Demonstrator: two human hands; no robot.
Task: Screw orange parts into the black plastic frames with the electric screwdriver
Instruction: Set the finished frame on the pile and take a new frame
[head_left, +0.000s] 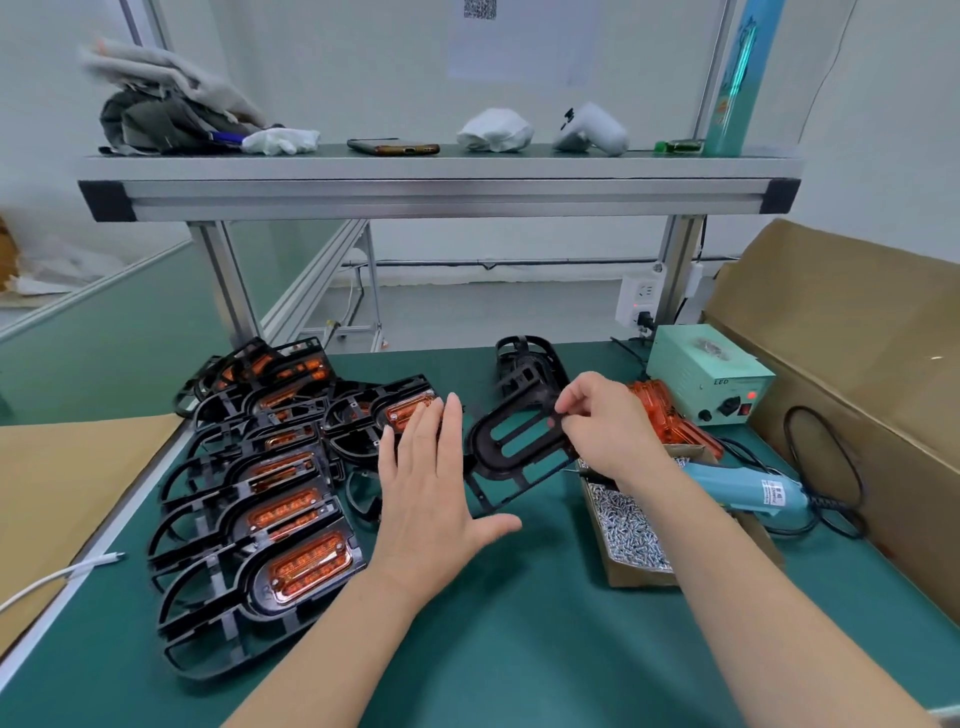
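Green bench: R hand (605, 423) pinches black frame (511, 449), L hand (434, 486) spread flat.

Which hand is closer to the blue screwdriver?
Right. The right hand, pinching a black frame, is just left of the screwdriver; the left hand is farther left, by the finished frames.

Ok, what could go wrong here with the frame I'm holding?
The right hand pinches the empty black frame by one edge only, so it might slip or twist. That forearm hangs over the open screw box; a nudge could spill screws. The nearby left hand could knock the finished frames.
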